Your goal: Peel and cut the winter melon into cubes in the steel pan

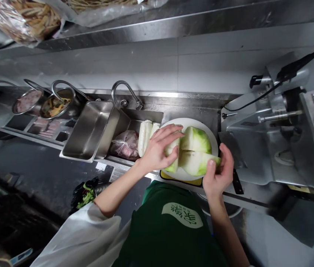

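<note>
A round white plate or board (194, 121) holds thick chunks of a pale green and white vegetable, like peeled radish or winter melon. My left hand (159, 150) curves over the left chunk (173, 165), its thumb and fingers resting around it. At the lower right, my right hand (219, 172) grips the end of another chunk (194, 163) between thumb and fingers. A third chunk (196, 140) lies just behind that one, touching or almost touching it. Long white peeled pieces (145, 135) lie left of my left hand, partly hidden by it.
A bag of pinkish meat (126, 144) sits in the sink, below a faucet (126, 87). Farther left are a steel pan (88, 129) and bowls of food (58, 107). A dark-handled tool (237, 182) lies near my right hand, beside a metal machine (282, 115). A yellow-edged board (180, 178) shows under the plate.
</note>
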`<action>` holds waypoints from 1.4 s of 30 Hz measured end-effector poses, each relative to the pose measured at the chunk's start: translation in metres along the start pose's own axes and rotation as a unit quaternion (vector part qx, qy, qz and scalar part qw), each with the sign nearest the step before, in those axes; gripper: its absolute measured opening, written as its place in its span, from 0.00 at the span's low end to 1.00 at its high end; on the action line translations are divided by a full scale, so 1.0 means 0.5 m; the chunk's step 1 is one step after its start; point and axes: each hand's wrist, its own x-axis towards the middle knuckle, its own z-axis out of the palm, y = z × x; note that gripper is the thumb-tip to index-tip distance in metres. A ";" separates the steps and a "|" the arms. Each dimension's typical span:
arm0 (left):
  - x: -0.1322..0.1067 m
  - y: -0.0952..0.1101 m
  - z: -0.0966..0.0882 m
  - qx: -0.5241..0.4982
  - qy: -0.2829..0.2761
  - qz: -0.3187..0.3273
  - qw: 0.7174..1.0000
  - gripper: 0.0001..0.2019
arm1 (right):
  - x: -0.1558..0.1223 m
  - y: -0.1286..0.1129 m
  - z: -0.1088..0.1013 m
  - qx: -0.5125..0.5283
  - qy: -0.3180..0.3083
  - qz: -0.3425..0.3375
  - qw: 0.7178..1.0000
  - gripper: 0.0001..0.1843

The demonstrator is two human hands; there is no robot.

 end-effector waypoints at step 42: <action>-0.074 -0.109 -0.110 0.006 0.112 -0.084 0.990 0.20 | -0.170 0.110 -0.036 0.322 0.001 0.557 0.765 0.36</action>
